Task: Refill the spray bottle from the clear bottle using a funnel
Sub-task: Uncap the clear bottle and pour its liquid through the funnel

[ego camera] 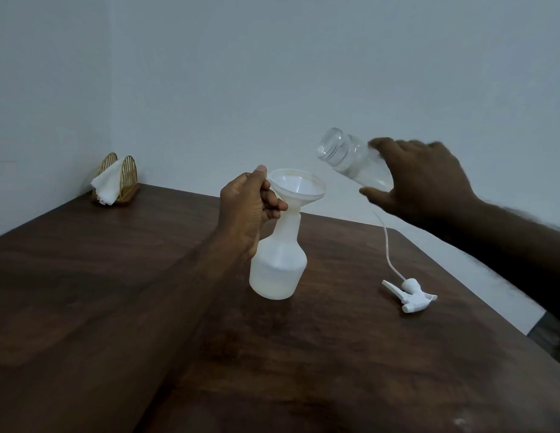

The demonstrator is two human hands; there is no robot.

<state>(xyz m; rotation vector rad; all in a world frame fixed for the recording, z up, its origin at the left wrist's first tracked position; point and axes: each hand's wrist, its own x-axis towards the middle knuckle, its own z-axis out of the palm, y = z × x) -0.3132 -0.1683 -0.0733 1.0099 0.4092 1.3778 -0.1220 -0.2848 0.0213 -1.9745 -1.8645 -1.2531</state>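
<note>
The spray bottle [278, 270] is standing upright in the middle of the dark wooden surface [116, 276], and it is holding a little pale liquid at the bottom. The white funnel [299, 185] is sitting in its neck with the wide part facing up. The left hand [247, 207] is holding the neck just under the funnel, with its grip curled round it and the thumb sticking up beside the rim. The right hand [419, 179] is holding the clear bottle [350, 157] in the air, up and to the right of the funnel and apart from it. Its grip is wrapping round the bottle's lower half. The clear bottle is tilting on its side with its open mouth pointing left. I cannot tell if any water is in it. There are two bottles, one funnel and two hands. One white spray head [410, 295] is lying on the surface to the right, with its thin tube [388, 245] running away toward the far side. One napkin holder [128, 173] is sitting at the far left corner with a white napkin [107, 185] in it. The right hand is looking blurry and is hiding the clear bottle's bottom. The left fingers are hiding the funnel's thin part.
</note>
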